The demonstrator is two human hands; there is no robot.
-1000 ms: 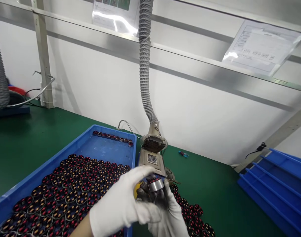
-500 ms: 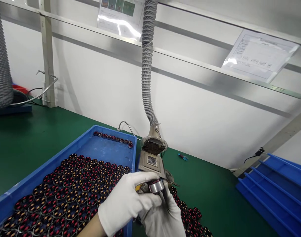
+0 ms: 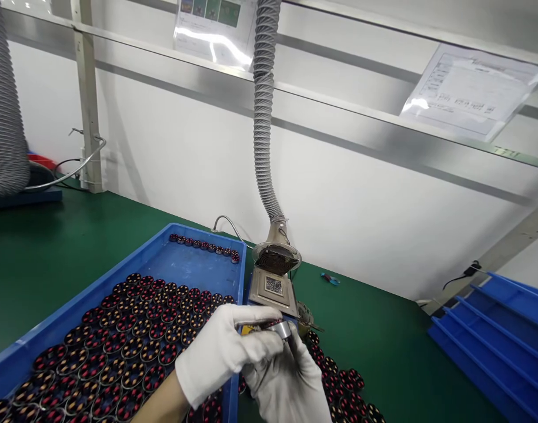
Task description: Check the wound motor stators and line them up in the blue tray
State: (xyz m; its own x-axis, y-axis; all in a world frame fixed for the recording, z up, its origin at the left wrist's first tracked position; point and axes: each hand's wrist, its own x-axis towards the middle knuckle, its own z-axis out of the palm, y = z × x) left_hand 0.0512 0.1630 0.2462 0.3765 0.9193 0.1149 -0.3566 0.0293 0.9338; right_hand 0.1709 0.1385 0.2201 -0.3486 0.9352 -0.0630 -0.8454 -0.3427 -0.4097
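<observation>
Round silver-rimmed part [image 3: 281, 331], one; located between the two gloved hands, low in the middle of the view, in front of the metal box; band tilted, red visible at its top.

Listed from left to right: wide grey hose [image 3: 6, 106], ribbed, at the far edge; blue tray [image 3: 187, 267] on a green table [image 3: 132, 205], holding packed rows of round parts [image 3: 132, 346], cores red or tan, with a single line of similar parts [image 3: 204, 245] along its far end; left hand [image 3: 227, 352], white glove, thumb and fingers pinched together on the part, little gap remaining; metal box [image 3: 274, 289], a speckled square set in its top, beneath a round hood [image 3: 277, 257] and narrower grey hose [image 3: 263, 117]; right hand [image 3: 288, 379], white glove, fingers curled closed against the part, partly hidden; loose parts [image 3: 341, 388], clustered on the table beside that hand; small tool [image 3: 330, 279], blue-ended, lying behind; blue trays [image 3: 493, 323], stacked, at the right edge.
</observation>
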